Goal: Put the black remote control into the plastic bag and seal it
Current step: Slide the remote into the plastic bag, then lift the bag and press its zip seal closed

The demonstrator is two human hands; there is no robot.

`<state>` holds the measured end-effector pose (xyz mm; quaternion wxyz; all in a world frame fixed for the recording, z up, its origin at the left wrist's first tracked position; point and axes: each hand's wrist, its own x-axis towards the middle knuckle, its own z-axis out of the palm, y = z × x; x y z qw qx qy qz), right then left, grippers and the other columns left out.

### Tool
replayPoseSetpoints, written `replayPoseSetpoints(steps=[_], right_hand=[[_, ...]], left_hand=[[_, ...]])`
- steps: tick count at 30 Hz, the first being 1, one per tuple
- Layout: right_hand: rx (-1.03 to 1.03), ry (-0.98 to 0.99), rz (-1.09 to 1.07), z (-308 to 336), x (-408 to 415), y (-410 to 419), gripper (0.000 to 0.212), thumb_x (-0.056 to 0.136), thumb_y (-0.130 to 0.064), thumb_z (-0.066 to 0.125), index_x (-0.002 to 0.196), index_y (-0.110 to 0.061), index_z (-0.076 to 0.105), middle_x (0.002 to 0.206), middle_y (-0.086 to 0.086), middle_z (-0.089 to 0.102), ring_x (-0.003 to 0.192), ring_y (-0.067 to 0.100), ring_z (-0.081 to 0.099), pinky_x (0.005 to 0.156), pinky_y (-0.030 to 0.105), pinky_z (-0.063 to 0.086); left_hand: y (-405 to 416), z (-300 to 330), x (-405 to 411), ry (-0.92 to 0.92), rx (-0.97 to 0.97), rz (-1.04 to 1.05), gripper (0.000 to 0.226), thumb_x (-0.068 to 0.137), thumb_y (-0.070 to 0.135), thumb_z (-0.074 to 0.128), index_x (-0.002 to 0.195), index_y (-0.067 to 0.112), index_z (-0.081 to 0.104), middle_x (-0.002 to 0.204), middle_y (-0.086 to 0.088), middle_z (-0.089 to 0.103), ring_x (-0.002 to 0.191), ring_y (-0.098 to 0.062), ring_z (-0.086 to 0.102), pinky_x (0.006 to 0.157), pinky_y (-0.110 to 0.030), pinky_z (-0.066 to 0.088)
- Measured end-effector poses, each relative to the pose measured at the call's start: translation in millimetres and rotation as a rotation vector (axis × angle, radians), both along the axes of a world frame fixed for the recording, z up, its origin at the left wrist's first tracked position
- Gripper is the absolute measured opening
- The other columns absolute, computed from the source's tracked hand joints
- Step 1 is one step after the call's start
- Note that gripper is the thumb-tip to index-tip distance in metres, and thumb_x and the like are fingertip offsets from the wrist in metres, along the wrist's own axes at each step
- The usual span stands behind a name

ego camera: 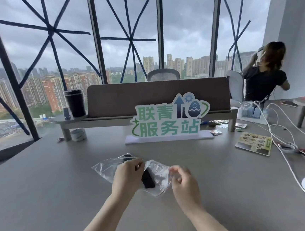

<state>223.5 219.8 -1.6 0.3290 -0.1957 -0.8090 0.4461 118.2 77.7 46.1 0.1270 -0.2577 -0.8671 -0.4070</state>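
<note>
Grey table: remote between hands.

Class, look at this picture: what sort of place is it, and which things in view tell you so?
Probably a high-rise office. A long grey desk carries a divider, a sign and charging cables; floor-to-ceiling windows overlook tower blocks far below.

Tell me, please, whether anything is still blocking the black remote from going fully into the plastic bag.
Nothing visible blocks it. The black remote already shows through the clear plastic bag, between the left hand and the right hand, which both pinch the film. Whether the bag's mouth is sealed cannot be told.
</note>
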Motion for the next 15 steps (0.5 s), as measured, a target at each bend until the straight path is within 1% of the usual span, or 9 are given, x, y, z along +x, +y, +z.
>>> replayPoseSetpoints(steps=[1, 2, 3, 5, 6, 9, 11, 13, 15], right_hand=[[0.032, -0.052, -0.027, 0.7, -0.9, 4.5, 0.031, 0.087, -0.016, 0.059, 0.101, -0.044, 0.058, 0.106, -0.007, 0.06, 0.082, 0.013, 0.061, 0.076, 0.032, 0.051], [0.035, -0.145, -0.013, 2.5, -3.3, 8.0, 0.032, 0.087, -0.026, 0.061, 0.114, -0.04, 0.054, 0.116, -0.008, 0.053, 0.091, 0.013, 0.058, 0.079, 0.031, 0.047], [0.021, -0.238, 0.018, 3.6, -7.3, 11.2, 0.042, 0.086, -0.036, 0.061, 0.126, -0.038, 0.048, 0.121, -0.008, 0.047, 0.099, 0.013, 0.056, 0.081, 0.03, 0.043], [-0.003, -0.363, 0.085, 6.0, -16.8, 14.0, 0.056, 0.085, -0.047, 0.059, 0.137, -0.035, 0.04, 0.123, -0.003, 0.048, 0.109, 0.016, 0.055, 0.083, 0.03, 0.039], [0.003, -0.394, 0.104, 8.4, -21.6, 13.4, 0.055, 0.086, -0.047, 0.059, 0.137, -0.033, 0.043, 0.123, 0.0, 0.055, 0.11, 0.018, 0.057, 0.082, 0.029, 0.04], [0.099, -0.428, 0.077, 13.3, -34.7, 14.6, 0.03, 0.09, -0.027, 0.055, 0.118, -0.024, 0.064, 0.117, -0.002, 0.071, 0.103, 0.02, 0.065, 0.08, 0.028, 0.048], [0.088, -0.392, 0.039, 13.5, -37.3, 15.3, 0.028, 0.089, -0.013, 0.051, 0.106, -0.022, 0.071, 0.111, -0.003, 0.074, 0.094, 0.02, 0.069, 0.077, 0.026, 0.05], [0.067, -0.36, 0.017, 15.4, -36.6, 16.5, 0.029, 0.087, -0.009, 0.05, 0.099, -0.022, 0.073, 0.1, -0.003, 0.077, 0.082, 0.019, 0.072, 0.07, 0.024, 0.051], [-0.032, -0.316, 0.03, 20.4, -33.3, 16.8, 0.03, 0.086, -0.006, 0.05, 0.093, -0.022, 0.074, 0.081, -0.003, 0.075, 0.057, 0.018, 0.071, 0.054, 0.026, 0.055]], left_hand=[[-3.1, -2.0, -0.8, -0.001, -0.003, -0.015, 0.019, 0.084, 0.032, 0.057, 0.079, 0.019, 0.071, 0.073, 0.004, 0.073, 0.071, -0.02, 0.063, 0.065, -0.033, 0.048], [-5.0, -4.2, -1.2, 0.004, -0.015, -0.025, 0.018, 0.084, 0.031, 0.058, 0.078, 0.019, 0.07, 0.071, 0.003, 0.072, 0.07, -0.021, 0.063, 0.063, -0.032, 0.046], [-6.0, -6.5, -0.9, 0.015, -0.033, -0.034, 0.018, 0.084, 0.031, 0.058, 0.077, 0.018, 0.069, 0.069, 0.001, 0.071, 0.068, -0.021, 0.062, 0.062, -0.032, 0.045], [-5.9, -10.4, 0.1, 0.017, -0.064, -0.057, 0.019, 0.084, 0.032, 0.059, 0.076, 0.019, 0.07, 0.066, 0.001, 0.07, 0.064, -0.02, 0.06, 0.06, -0.03, 0.044], [-5.8, -10.3, 1.0, 0.007, -0.076, -0.071, 0.017, 0.083, 0.032, 0.061, 0.076, 0.021, 0.071, 0.067, 0.002, 0.07, 0.063, -0.017, 0.059, 0.059, -0.029, 0.043], [-8.2, -11.8, -2.4, -0.032, -0.174, -0.126, 0.012, 0.076, 0.032, 0.067, 0.085, 0.027, 0.073, 0.078, 0.004, 0.071, 0.07, -0.017, 0.059, 0.064, -0.028, 0.044], [-14.2, -11.9, -2.8, -0.1, -0.333, -0.152, 0.032, 0.07, 0.031, 0.07, 0.102, 0.031, 0.069, 0.092, 0.003, 0.065, 0.082, -0.019, 0.057, 0.07, -0.029, 0.045], [-24.0, -11.4, -2.0, -0.137, -0.524, -0.107, 0.049, 0.068, 0.028, 0.067, 0.116, 0.036, 0.06, 0.105, 0.002, 0.055, 0.088, -0.02, 0.054, 0.073, -0.029, 0.046], [-34.6, -4.9, 2.9, -0.151, -0.669, -0.028, 0.053, 0.069, 0.025, 0.061, 0.12, 0.039, 0.054, 0.115, 0.003, 0.055, 0.089, -0.022, 0.059, 0.074, -0.029, 0.048]])
